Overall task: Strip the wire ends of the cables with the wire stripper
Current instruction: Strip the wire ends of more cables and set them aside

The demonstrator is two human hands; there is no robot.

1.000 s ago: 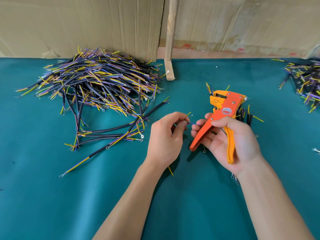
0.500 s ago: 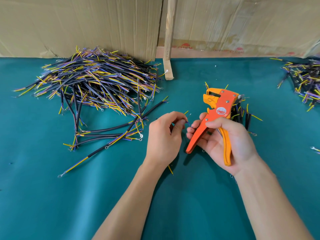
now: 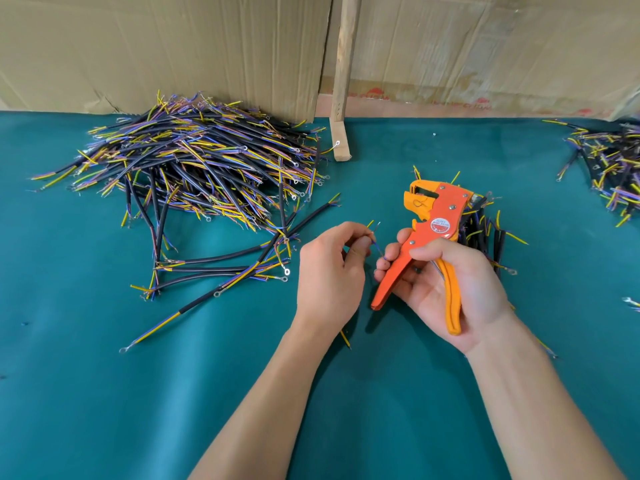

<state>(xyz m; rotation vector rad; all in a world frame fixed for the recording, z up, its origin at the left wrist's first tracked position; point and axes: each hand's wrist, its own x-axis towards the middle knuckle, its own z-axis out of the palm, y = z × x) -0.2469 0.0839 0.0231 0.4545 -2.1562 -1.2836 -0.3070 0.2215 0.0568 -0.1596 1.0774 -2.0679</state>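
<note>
Hundreds of short cables make up the big pile (image 3: 194,168) at ten o'clock on the green counter (image 3: 104,393). Each has a black jacket with thin yellow, blue and purple cores fanning from the ends, some tipped with small ring terminals. A second heap (image 3: 609,168) sits at two o'clock near the counter's edge, and a small bundle (image 3: 485,233) lies just behind the right hand. I judge the cables light and springy: the jacketed middle is stiff enough to hold, while the bare cores are limp and easily bent, so each is best held on the jacket close to the end being worked.

The wire stripper (image 3: 429,233), orange and yellow, is near the centre, head pointing to twelve o'clock. The right hand (image 3: 453,289) is wrapped around its two handles, which stand spread apart; the head looks to have nothing in it. Probably light plastic over metal, the tool should sit firmly in a full-palm grip.

The left hand (image 3: 332,268) is just beside it at nine o'clock, thumb and fingertips (image 3: 362,242) pinched together on a thin blue core (image 3: 379,251) that runs across to the right hand's fingertips. So fine a strand could slip or kink; a pinch close behind the tip would steer it best into the stripper's mouth.
</note>
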